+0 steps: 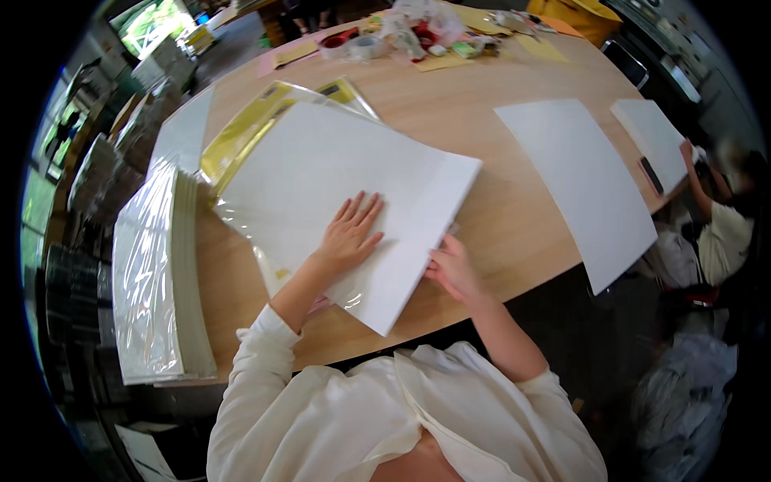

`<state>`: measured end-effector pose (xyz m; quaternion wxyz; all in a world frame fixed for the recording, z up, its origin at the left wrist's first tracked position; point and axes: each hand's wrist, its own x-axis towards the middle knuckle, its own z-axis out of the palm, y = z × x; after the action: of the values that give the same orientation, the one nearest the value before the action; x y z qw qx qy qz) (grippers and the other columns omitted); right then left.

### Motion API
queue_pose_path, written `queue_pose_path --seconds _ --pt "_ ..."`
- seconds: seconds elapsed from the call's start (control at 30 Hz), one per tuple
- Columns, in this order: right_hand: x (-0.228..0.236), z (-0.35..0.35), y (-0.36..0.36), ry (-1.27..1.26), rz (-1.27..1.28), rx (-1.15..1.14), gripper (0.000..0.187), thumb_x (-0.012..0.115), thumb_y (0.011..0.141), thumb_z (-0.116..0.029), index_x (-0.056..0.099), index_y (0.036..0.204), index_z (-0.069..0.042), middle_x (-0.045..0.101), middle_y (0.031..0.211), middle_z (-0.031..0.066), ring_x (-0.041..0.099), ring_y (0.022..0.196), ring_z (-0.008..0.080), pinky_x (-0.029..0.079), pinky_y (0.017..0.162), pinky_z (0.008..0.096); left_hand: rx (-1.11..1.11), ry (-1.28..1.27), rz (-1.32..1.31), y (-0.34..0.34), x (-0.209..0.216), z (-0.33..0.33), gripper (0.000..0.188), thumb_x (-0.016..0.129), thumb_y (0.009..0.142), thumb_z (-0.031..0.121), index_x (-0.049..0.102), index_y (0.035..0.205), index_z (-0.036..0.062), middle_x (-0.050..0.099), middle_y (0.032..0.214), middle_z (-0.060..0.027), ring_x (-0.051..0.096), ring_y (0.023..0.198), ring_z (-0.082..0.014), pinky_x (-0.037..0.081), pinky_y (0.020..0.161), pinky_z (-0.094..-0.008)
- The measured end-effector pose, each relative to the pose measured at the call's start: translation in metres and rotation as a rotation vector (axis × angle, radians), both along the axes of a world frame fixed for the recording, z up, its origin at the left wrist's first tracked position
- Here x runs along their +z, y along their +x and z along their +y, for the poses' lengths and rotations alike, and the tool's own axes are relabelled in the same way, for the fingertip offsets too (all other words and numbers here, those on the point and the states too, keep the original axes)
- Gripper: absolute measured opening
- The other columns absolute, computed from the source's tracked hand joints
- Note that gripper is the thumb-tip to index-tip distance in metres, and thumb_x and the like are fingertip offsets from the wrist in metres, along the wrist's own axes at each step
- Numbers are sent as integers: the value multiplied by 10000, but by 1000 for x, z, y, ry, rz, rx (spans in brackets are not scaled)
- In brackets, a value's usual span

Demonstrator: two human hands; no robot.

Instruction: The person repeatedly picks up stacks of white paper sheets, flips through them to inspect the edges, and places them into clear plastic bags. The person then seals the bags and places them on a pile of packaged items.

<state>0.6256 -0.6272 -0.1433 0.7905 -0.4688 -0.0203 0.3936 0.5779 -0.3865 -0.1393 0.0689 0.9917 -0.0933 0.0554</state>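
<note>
A large white board or stack of sheets (321, 153) lies slanted on the table in front of me. Glossy clear plastic film (353, 301) shows along its lower left edge. My left hand (352, 233) rests flat on top of the board, fingers spread. At its right edge, my right hand (455, 269) is closed on the rim; some of its fingertips are hidden. Beneath the board's far left side lie clear plastic sleeves with gold borders (253, 120), partly covered.
A plastic-wrapped stack of boards (148, 281) stands at the left edge. Another white sheet (582, 185) overhangs the table on the right, near a white stack (652, 132) and a phone (651, 175). Tape rolls (365, 48) and plastic bags lie far back. A person (723, 233) sits at right.
</note>
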Motion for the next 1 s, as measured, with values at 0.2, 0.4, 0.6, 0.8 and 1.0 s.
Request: queue_pose_path --seconds 0.2,0.4,0.6,0.8,1.0 --pt "16 25 3 62 94 60 359 374 904 34 347 1262 29 507 1217 183 594 1060 297 514 902 455 -23 -54 57 -5 2 -8 591 313 967 368 218 1460 57 215 1523 -99 119 1420 -294 84 1157 -407" --pt "3 41 -6 85 113 62 358 371 910 32 333 1266 22 475 1254 194 575 1091 307 504 917 465 -64 -81 77 -12 2 -17 575 267 978 353 204 1462 50 195 1529 -99 77 1425 -300 63 1161 -409" --pt "7 52 -23 87 174 136 378 355 910 34 303 1283 0 457 1257 189 563 1102 301 503 926 465 -145 -210 162 -25 8 -6 578 241 980 354 184 1466 46 176 1533 -103 54 1426 -306 51 1165 -408" --pt "2 68 -31 13 239 145 379 323 898 58 295 1275 23 447 1246 179 563 1075 281 502 941 444 -147 -156 153 -42 8 -12 589 226 979 364 201 1458 21 178 1531 -114 57 1424 -320 61 1165 -408" --pt "22 77 -75 39 275 152 350 400 897 35 355 1244 57 474 1235 171 550 1095 294 462 987 445 -151 -755 342 -76 17 11 592 246 987 415 276 1436 30 244 1505 -95 139 1408 -258 115 1145 -394"
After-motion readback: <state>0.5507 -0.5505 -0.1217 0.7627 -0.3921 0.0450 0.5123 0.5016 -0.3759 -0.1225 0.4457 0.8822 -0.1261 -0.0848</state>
